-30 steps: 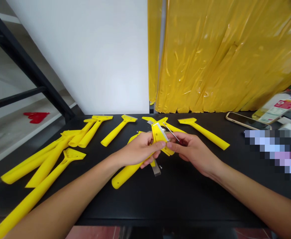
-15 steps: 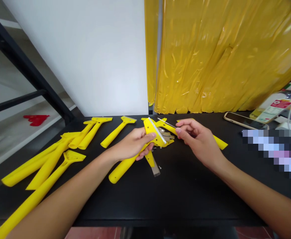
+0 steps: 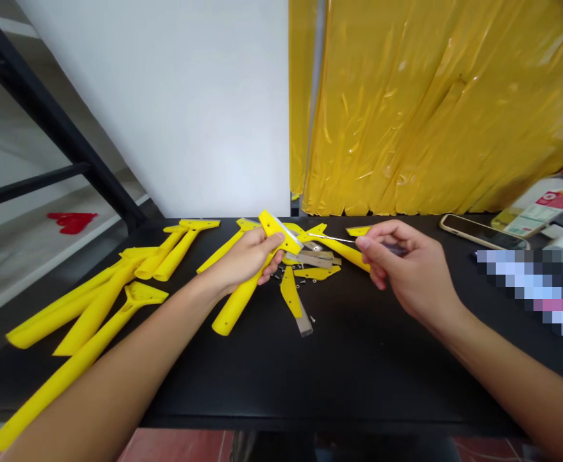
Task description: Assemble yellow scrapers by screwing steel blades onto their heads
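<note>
Yellow scraper [image 3: 239, 300] | axis diagonal, head away-right | left hand [image 3: 248, 258]: gripping it | right hand [image 3: 409, 264]: grasping thin-shafted tool [image 3: 334, 238]

White panel [image 3: 189, 96]: bright, bluish, soft
Yellow sheeting [image 3: 406, 109]: streaky glare
Left shelves [image 3: 21, 269]: dim
Top-right corner: blackened
Right edge: blocky pixelation

The left forearm [image 3: 137, 366], in the lower left of the frame, is bare and slim, widest near the bottom edge and tapering evenly to a narrow left wrist [image 3: 208, 289]. The right forearm [image 3: 507, 378], in the lower right, is equally bare, with the same long, smooth outline. The left hand [image 3: 252, 260] and right hand [image 3: 413, 269], near the middle, are bare too, with slender fingers [image 3: 399, 231] and rounded tips.
</note>
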Motion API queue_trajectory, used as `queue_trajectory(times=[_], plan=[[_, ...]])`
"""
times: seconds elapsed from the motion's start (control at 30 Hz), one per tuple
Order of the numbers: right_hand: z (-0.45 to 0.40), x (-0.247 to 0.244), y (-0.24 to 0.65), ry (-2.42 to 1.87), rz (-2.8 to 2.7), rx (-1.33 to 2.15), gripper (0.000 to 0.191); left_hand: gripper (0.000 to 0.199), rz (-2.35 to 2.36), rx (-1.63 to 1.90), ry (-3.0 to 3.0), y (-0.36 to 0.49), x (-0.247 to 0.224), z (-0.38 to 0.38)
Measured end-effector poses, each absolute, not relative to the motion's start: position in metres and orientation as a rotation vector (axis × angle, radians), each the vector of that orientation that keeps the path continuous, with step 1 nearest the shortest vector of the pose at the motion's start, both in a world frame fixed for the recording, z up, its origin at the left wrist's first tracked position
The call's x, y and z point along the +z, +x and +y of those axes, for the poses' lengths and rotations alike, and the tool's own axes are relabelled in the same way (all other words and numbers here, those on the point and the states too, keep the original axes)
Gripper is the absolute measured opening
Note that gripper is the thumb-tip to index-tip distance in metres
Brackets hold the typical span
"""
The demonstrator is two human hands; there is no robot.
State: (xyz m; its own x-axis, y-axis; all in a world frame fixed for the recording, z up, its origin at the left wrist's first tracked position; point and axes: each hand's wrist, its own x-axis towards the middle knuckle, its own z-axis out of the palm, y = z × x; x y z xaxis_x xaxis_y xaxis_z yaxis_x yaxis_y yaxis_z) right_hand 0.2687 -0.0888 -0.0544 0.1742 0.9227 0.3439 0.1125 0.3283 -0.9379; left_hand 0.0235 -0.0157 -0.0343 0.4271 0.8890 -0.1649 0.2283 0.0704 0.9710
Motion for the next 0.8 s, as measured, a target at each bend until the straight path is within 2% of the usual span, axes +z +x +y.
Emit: queue_trajectory(times=[0.23,0.33,0.5,0.6,0.7,0.77,0.8], plan=[[-0.088,-0.058,0.269,-1.121,-1.298,0.820,0.029,0.028,1.032,0.624,1.403,0.029,-0.049,-0.016],[-0.091,-0.063,0.267,-1.219,-1.484,0.697,0.035,0.029,1.012,0.611,1.416,0.029,-0.052,-0.016],[-0.095,-0.065,0.265,-1.265,-1.632,0.539,0.030,0.032,1.014,0.587,1.443,0.030,-0.054,-0.016],[-0.095,-0.060,0.268,-1.235,-1.687,0.323,0.031,0.030,1.010,0.616,1.422,0.030,-0.055,-0.015],[-0.092,-0.061,0.271,-1.143,-1.854,0.104,0.021,0.030,1.013,0.641,1.418,0.030,-0.056,-0.014],[-0.089,-0.069,0.271,-1.101,-2.068,0.094,0.017,0.030,1.012,0.648,1.422,0.030,-0.056,-0.014],[-0.087,-0.075,0.270,-1.087,-2.179,0.123,0.021,0.030,1.013,0.654,1.420,0.030,-0.056,-0.013]])
